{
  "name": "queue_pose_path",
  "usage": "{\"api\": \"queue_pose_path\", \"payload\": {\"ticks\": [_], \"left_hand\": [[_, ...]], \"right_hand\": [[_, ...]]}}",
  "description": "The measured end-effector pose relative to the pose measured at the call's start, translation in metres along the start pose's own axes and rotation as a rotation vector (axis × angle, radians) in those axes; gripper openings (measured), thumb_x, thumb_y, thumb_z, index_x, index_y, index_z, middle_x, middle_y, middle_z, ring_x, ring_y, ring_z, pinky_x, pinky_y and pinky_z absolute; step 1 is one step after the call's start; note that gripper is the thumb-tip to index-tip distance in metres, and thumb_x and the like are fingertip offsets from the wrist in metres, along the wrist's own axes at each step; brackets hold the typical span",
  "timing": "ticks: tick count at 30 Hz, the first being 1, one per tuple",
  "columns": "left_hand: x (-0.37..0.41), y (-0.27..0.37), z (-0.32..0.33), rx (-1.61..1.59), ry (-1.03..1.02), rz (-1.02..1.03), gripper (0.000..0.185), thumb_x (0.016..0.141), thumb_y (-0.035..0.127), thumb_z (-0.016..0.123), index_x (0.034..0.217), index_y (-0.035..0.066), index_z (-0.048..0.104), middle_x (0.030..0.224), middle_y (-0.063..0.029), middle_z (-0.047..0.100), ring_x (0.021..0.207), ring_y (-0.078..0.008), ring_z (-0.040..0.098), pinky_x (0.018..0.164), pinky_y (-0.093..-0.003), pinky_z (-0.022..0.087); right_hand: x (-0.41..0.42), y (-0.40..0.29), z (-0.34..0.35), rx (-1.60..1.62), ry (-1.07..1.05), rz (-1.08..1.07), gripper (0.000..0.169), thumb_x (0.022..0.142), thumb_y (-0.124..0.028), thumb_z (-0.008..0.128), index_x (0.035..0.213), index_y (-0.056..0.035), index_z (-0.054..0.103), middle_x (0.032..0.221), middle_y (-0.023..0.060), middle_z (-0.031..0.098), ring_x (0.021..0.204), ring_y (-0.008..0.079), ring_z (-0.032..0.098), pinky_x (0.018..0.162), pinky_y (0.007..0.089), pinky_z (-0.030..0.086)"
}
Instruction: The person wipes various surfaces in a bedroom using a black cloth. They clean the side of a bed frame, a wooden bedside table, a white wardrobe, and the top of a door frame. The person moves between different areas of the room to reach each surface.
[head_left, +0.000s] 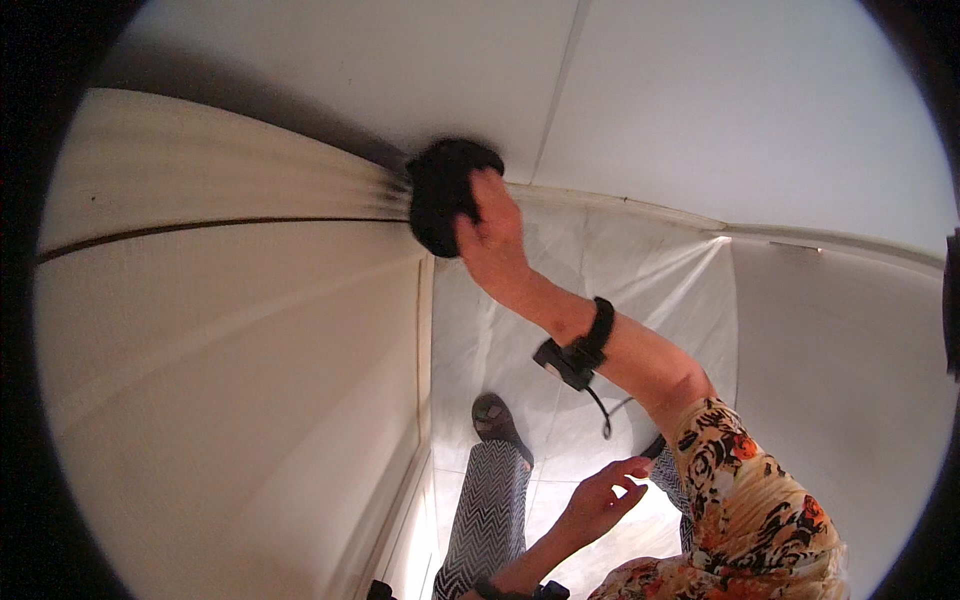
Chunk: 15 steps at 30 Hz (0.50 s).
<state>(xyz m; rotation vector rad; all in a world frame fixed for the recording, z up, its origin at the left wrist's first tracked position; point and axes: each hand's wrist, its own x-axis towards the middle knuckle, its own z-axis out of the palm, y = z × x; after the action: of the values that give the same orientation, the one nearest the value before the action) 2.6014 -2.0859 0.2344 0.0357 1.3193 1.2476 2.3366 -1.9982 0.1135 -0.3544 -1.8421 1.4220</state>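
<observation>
My right hand presses a black cloth into the corner where a cream panel meets a white wall. The cloth is bunched under the fingers, and part of the hand's grip is hidden by it. Lower down, my left hand hangs in front of my body with nothing in it. Its fingers are loosely bent, with a gap between thumb and fingers.
Below lies a grey marble-look tile floor between the panel and a plain pale surface on the right. A dark seam crosses the panel. My sandalled foot stands near the panel's base. A strapped device with a cable hangs at my right forearm.
</observation>
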Motion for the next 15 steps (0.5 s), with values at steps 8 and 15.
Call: {"api": "queue_pose_path", "payload": {"ticks": [8, 15], "left_hand": [[-0.012, -0.004, -0.012, 0.030, 0.021, 0.026, 0.042, 0.089, 0.010, 0.059, 0.128, 0.012, 0.046, 0.110, -0.0065, 0.059, 0.087, -0.0117, 0.061, 0.062, -0.0247, 0.048], [-0.017, -0.003, -0.019, 0.040, 0.103, -0.018, 0.040, 0.087, 0.006, 0.060, 0.126, 0.010, 0.050, 0.111, -0.0065, 0.060, 0.091, -0.0117, 0.060, 0.068, -0.0235, 0.048]], "right_hand": [[-0.007, 0.071, 0.031, -0.117, -0.569, -0.039, 0.032, 0.065, -0.006, 0.062, 0.095, 0.0041, 0.058, 0.093, 0.0205, 0.058, 0.094, 0.0401, 0.052, 0.081, 0.0455, 0.044], [-0.022, 0.130, 0.046, -0.280, -0.708, 0.005, 0.022, 0.068, -0.008, 0.058, 0.088, 0.0008, 0.057, 0.088, 0.0228, 0.060, 0.088, 0.0418, 0.057, 0.077, 0.0485, 0.047]]}}
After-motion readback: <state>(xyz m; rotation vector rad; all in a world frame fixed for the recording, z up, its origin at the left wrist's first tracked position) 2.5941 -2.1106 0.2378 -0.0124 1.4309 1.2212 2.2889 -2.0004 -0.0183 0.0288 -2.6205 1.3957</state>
